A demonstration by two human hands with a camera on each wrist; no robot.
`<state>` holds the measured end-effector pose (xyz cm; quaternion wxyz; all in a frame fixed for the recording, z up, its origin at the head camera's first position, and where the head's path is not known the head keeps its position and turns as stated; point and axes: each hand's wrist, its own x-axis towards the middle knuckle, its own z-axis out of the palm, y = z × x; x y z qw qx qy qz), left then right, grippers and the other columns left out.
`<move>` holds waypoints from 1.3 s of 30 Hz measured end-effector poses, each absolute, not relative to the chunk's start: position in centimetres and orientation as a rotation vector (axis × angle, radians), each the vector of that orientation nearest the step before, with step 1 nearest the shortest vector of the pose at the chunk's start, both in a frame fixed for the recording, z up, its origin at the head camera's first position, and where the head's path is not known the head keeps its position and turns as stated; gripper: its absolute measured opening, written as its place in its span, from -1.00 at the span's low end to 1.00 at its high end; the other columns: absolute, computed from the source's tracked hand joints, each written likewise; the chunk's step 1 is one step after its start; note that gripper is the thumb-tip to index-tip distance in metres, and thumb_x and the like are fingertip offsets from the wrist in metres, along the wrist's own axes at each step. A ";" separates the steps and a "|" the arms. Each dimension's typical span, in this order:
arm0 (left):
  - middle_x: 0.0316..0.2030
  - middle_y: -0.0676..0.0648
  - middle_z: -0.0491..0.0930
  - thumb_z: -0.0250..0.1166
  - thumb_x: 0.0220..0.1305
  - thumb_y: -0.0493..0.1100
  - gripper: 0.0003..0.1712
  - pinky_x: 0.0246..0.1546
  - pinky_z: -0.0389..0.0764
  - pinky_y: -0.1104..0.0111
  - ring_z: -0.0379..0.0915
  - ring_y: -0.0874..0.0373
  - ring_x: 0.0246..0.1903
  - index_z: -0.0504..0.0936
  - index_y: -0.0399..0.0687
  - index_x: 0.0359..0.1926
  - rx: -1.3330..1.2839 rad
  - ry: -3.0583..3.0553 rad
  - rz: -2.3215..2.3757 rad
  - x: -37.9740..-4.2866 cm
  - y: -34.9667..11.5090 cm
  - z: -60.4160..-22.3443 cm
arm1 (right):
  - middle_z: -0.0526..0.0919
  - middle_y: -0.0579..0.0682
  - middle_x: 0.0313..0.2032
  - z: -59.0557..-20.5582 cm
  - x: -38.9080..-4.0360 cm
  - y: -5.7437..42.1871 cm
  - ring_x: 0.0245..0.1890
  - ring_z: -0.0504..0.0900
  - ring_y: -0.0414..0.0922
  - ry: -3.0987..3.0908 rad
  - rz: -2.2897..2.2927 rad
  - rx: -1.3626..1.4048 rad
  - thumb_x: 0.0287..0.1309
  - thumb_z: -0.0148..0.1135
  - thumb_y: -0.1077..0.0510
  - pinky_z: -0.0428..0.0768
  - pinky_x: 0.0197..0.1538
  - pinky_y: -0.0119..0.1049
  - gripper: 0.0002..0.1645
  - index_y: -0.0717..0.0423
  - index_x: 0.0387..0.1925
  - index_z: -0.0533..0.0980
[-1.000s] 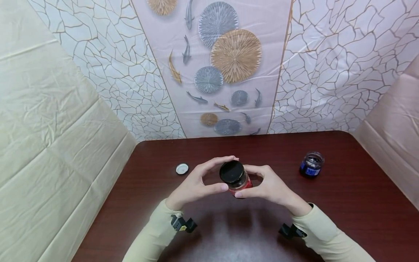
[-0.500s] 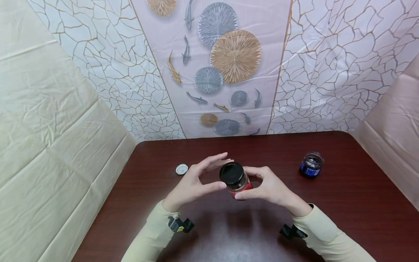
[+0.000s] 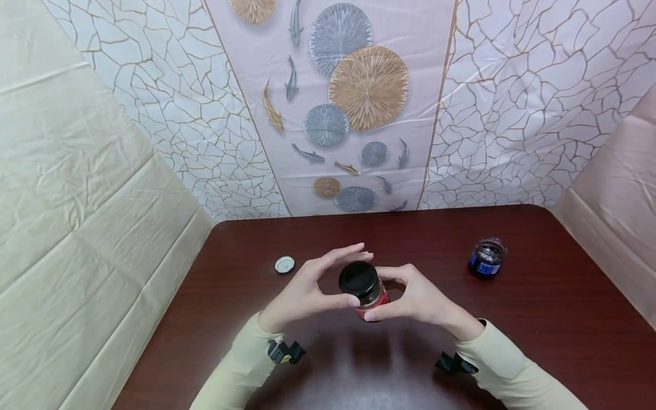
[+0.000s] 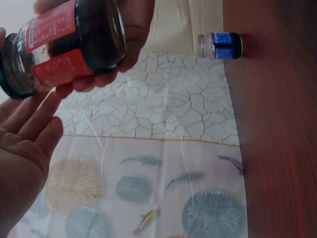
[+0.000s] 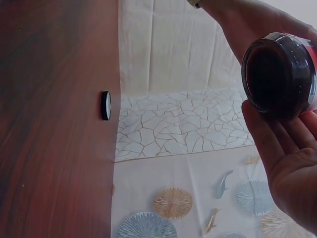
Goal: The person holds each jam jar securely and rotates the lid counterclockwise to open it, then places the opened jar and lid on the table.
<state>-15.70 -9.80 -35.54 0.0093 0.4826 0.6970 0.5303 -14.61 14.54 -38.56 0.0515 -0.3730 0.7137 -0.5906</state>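
Observation:
A glass jar (image 3: 373, 303) with a red label, dark contents and a black lid (image 3: 358, 280) is held above the table, tilted a little. My right hand (image 3: 420, 296) grips its lower body from the right, thumb on the near side and fingers behind; the left wrist view shows those fingers under the jar's dark end. On the other side is my left hand (image 3: 310, 287), its thumb tip touching the jar just by the lid. Its other fingers (image 4: 42, 116) reach fairly straight around the far side; whether they all touch the lid cannot be told.
An uncovered glass jar (image 3: 487, 259) with a blue label and dark contents stands at the table's right. A loose lid (image 3: 284, 264), white inside up, lies at the left. The dark red-brown table (image 3: 246, 239) ends at a patterned cloth backdrop.
The left hand first drew slightly back from the lid, then came in again with its thumb against the jar. The held jar and right hand shifted slightly left and nearer.

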 end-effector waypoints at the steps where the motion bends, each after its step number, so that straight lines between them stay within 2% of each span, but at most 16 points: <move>1: 0.30 -0.03 0.51 0.51 0.12 -0.37 -0.02 0.28 0.43 0.12 0.42 -0.02 0.30 0.26 0.01 0.51 1.506 2.160 1.660 -15.7 -9.7 -35.6 | 0.77 -0.04 -0.14 -38.6 -14.6 14.5 -0.13 0.72 -0.09 2.169 -1.798 -1.130 -0.04 0.59 0.25 0.71 -0.12 -0.21 -0.44 0.02 0.07 0.65; 5: 0.30 -0.03 0.51 0.50 0.14 -0.35 -0.05 0.28 0.43 0.15 0.42 0.01 0.31 0.28 0.00 0.50 1.513 2.145 1.658 -15.7 -9.2 -35.6 | 0.77 -0.03 -0.14 -38.6 -14.6 14.3 -0.13 0.72 -0.10 2.155 -1.812 -1.129 -0.05 0.59 0.26 0.71 -0.13 -0.20 -0.46 0.03 0.04 0.66; 10: 0.30 0.01 0.51 0.50 0.14 -0.32 -0.17 0.31 0.40 0.19 0.41 0.08 0.30 0.41 -0.03 0.43 1.556 2.211 1.618 -15.8 -8.8 -35.7 | 0.77 -0.03 -0.14 -38.6 -14.6 14.2 -0.15 0.71 -0.12 2.166 -1.830 -1.140 -0.04 0.58 0.28 0.71 -0.14 -0.23 -0.48 0.06 0.02 0.67; 15: 0.29 0.03 0.52 0.49 0.15 -0.30 -0.24 0.31 0.40 0.19 0.40 0.08 0.30 0.47 -0.04 0.38 1.550 2.214 1.625 -15.8 -8.6 -35.6 | 0.77 -0.01 -0.15 -38.5 -14.5 14.2 -0.19 0.71 -0.13 2.153 -1.851 -1.154 -0.02 0.56 0.30 0.71 -0.14 -0.23 -0.50 0.16 0.02 0.66; 19: 0.28 0.02 0.52 0.51 0.13 -0.32 -0.22 0.30 0.40 0.18 0.41 0.06 0.29 0.46 -0.05 0.38 1.531 2.184 1.654 -15.7 -8.6 -35.5 | 0.77 -0.03 -0.16 -38.5 -14.5 14.3 -0.18 0.71 -0.14 2.198 -1.843 -1.181 -0.04 0.57 0.30 0.69 -0.11 -0.26 -0.50 0.16 0.02 0.66; 26: 0.31 -0.03 0.49 0.51 0.08 -0.41 -0.12 0.32 0.38 0.14 0.40 0.01 0.30 0.39 -0.10 0.44 1.532 2.111 1.676 -15.5 -8.9 -35.5 | 0.77 -0.04 -0.18 -38.3 -14.4 14.7 -0.19 0.71 -0.12 2.204 -1.830 -1.162 -0.07 0.60 0.28 0.70 -0.14 -0.24 -0.46 0.03 0.02 0.66; 33: 0.34 -0.04 0.46 0.48 0.14 -0.38 -0.14 0.33 0.38 0.14 0.36 0.00 0.33 0.36 -0.12 0.46 1.544 2.112 1.654 -15.6 -9.6 -35.6 | 0.77 -0.06 -0.14 -38.1 -14.4 15.0 -0.13 0.73 -0.10 2.216 -1.817 -1.183 -0.11 0.61 0.28 0.68 -0.09 -0.28 -0.39 0.03 0.07 0.65; 39: 0.35 0.01 0.45 0.50 0.14 -0.34 -0.13 0.34 0.36 0.15 0.36 0.04 0.34 0.37 -0.06 0.46 1.563 2.202 1.584 -15.7 -10.3 -35.7 | 0.77 -0.03 -0.12 -38.2 -14.4 15.1 -0.12 0.73 -0.10 2.191 -1.821 -1.205 -0.10 0.60 0.30 0.70 -0.10 -0.25 -0.38 0.09 0.09 0.63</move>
